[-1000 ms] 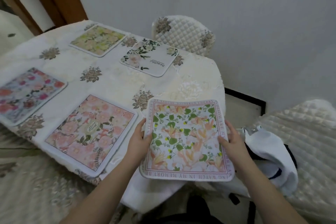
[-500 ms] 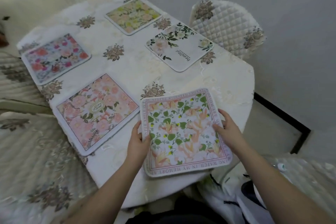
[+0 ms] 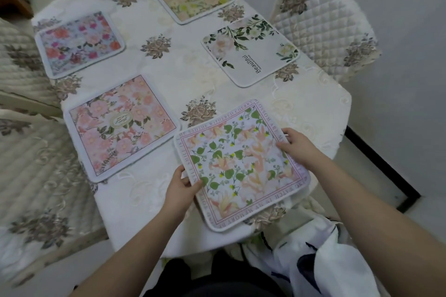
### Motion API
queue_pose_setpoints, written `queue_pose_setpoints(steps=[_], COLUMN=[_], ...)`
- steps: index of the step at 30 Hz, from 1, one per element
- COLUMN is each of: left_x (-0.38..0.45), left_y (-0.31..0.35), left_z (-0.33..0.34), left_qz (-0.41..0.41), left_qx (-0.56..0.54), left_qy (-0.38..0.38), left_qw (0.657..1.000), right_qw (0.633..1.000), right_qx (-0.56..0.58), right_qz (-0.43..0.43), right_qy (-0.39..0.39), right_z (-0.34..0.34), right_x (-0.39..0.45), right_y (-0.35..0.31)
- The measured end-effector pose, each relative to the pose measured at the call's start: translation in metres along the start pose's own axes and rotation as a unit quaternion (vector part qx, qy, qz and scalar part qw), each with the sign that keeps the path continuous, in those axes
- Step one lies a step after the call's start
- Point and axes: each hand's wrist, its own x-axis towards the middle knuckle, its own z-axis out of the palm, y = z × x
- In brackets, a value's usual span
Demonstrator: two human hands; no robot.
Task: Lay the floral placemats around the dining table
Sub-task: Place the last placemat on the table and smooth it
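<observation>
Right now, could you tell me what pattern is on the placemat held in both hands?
Green leaves, peach flowers and a pink lettered border on the placemat, seen in the head view.

Bare tablecloth (image 3: 183,75) runs open between 4 laid placemats (image 3: 121,125); chair (image 3: 323,29) flanks right.

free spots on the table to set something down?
Bare cloth runs down the middle, between the blue-pink mat and the "Beautiful" mat. Also the right corner beyond the right hand. Crowded near edge: pink mat beside the green-leaf mat, held by the left hand.
</observation>
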Motion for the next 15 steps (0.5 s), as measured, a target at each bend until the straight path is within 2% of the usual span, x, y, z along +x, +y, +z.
queue_pose_setpoints(steps=[7, 15], left_x=[0.005, 0.004], left_y=[-0.005, -0.006], left_z=[0.000, 0.003], left_qz=[-0.010, 0.008], left_qx=[0.046, 0.090], left_qy=[0.030, 0.028], left_qw=[0.998, 0.996], right_qw=[0.998, 0.994], right_qx=[-0.050, -0.073], right_qz=[-0.041, -0.038], right_qy=[0.002, 0.069], right_z=[0.001, -0.004], right_x=[0.026, 0.033], right_y=[0.002, 0.013])
